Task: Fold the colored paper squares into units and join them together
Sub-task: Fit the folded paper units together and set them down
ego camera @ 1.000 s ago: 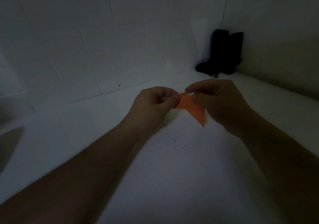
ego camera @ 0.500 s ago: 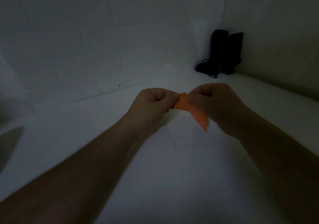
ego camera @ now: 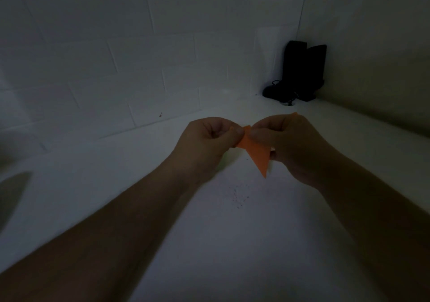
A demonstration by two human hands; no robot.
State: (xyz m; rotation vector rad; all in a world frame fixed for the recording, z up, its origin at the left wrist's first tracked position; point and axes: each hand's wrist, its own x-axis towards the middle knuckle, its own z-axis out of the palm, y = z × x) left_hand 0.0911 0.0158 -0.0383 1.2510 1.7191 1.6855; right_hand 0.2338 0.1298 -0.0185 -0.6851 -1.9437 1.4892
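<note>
A folded orange paper piece (ego camera: pixel 257 152) hangs in the air between my two hands, above the white table (ego camera: pixel 209 243). Its long point faces down toward the table. My left hand (ego camera: pixel 207 141) pinches its left end between thumb and curled fingers. My right hand (ego camera: pixel 290 143) grips its right side, and a small orange tip shows above that hand's knuckles. Much of the paper is hidden behind my right fingers. The scene is dim.
A black object (ego camera: pixel 300 73) with a cord stands in the far right corner where the white brick wall (ego camera: pixel 116 69) meets the side wall. Small dark specks (ego camera: pixel 239 197) lie on the table below my hands. A dark shape (ego camera: pixel 11 192) sits at the left edge.
My right hand has closed in on the paper and shifted slightly; the paper's lower point has tilted a little more downward. My left hand keeps its pinch in place.
</note>
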